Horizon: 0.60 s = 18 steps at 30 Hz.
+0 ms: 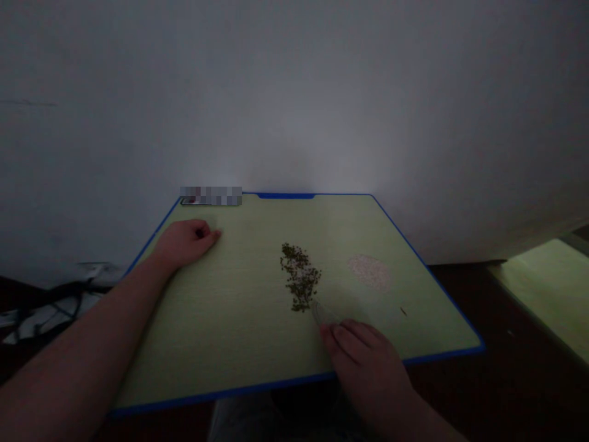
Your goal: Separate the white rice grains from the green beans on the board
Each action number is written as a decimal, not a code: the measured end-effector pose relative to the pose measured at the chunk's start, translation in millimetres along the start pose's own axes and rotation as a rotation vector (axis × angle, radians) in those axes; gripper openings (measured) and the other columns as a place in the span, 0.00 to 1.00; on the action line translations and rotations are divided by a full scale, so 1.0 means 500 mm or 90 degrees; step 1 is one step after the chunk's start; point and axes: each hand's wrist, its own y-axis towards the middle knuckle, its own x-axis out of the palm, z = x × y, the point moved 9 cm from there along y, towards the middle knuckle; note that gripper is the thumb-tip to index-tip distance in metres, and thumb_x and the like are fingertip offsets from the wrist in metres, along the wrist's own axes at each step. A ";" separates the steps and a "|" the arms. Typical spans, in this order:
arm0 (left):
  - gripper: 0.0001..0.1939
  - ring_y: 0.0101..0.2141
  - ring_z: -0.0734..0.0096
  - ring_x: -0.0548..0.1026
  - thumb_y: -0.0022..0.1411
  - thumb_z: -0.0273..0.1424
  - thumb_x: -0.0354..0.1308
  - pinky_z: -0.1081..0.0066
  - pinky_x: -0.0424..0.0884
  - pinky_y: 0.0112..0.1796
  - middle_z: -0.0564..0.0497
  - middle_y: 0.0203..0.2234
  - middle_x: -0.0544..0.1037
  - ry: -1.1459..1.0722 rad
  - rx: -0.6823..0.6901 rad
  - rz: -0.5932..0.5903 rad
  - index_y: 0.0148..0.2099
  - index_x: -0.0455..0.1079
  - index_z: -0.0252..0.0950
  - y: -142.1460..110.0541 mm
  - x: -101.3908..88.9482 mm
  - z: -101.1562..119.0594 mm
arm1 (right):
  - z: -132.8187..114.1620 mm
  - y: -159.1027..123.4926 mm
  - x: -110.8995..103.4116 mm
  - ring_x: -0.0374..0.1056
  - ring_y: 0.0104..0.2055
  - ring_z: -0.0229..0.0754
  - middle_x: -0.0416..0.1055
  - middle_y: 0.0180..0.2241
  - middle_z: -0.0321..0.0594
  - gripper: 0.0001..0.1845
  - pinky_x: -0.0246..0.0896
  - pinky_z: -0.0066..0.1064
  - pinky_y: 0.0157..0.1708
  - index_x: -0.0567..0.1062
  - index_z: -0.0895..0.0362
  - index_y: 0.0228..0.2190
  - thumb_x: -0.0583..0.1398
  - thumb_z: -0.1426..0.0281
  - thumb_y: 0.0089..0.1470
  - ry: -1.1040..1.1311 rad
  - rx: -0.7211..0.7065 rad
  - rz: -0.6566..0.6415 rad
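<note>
My left hand [188, 241] rests on the left of the light green tabletop [239, 331]. Its fingers are curled in, and I see nothing in them. Near the front edge, my right hand [363, 353] pinches what look like thin tweezers [318, 312]. Their tips point at the lower end of a patch of small dark green beans [304, 284], close to the nearest ones. Pale grains show among these beans. To the right lies a separate flat patch of whitish grains, like rice [370, 272]. The fingers hide most of the tweezers.
A blue rim [453, 350] edges the tabletop. A blurred flat item [211, 196] sits at the back left corner, near the wall [294, 98]. A small brown sliver [404, 312] lies at the right. Dark cables [50, 313] are beyond the left side.
</note>
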 end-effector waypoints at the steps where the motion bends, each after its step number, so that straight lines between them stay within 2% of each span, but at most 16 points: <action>1: 0.23 0.24 0.69 0.67 0.57 0.51 0.49 0.69 0.57 0.27 0.52 0.20 0.70 0.002 -0.008 0.001 0.25 0.66 0.37 0.002 0.001 -0.003 | 0.008 0.001 0.001 0.69 0.33 0.43 0.76 0.31 0.44 0.16 0.67 0.34 0.34 0.76 0.64 0.40 0.52 0.84 0.55 -0.009 0.005 0.003; 6: 0.22 0.24 0.67 0.68 0.56 0.52 0.48 0.69 0.58 0.27 0.51 0.20 0.71 -0.003 -0.017 0.005 0.25 0.65 0.38 0.005 0.004 -0.008 | 0.074 -0.002 0.015 0.69 0.33 0.44 0.76 0.31 0.43 0.17 0.68 0.33 0.33 0.77 0.63 0.40 0.55 0.84 0.51 -0.092 0.054 -0.044; 10: 0.22 0.24 0.67 0.68 0.56 0.51 0.48 0.68 0.58 0.27 0.51 0.20 0.71 0.001 -0.010 0.010 0.25 0.65 0.39 0.002 -0.001 -0.006 | 0.108 -0.007 0.009 0.70 0.33 0.45 0.76 0.31 0.45 0.15 0.68 0.35 0.32 0.78 0.65 0.39 0.54 0.83 0.53 -0.117 0.069 -0.053; 15: 0.21 0.25 0.67 0.68 0.57 0.50 0.47 0.69 0.58 0.28 0.51 0.20 0.70 0.010 0.011 0.020 0.25 0.64 0.38 0.000 -0.006 -0.001 | 0.060 -0.003 -0.015 0.70 0.33 0.44 0.76 0.31 0.45 0.17 0.68 0.35 0.34 0.77 0.64 0.40 0.50 0.82 0.58 -0.057 -0.008 0.007; 18: 0.22 0.25 0.67 0.68 0.57 0.51 0.46 0.68 0.58 0.28 0.50 0.21 0.71 0.014 0.018 0.022 0.25 0.64 0.39 0.001 -0.004 -0.004 | 0.030 0.003 -0.010 0.70 0.33 0.44 0.76 0.31 0.44 0.18 0.69 0.35 0.33 0.77 0.64 0.39 0.50 0.83 0.56 -0.019 -0.037 0.004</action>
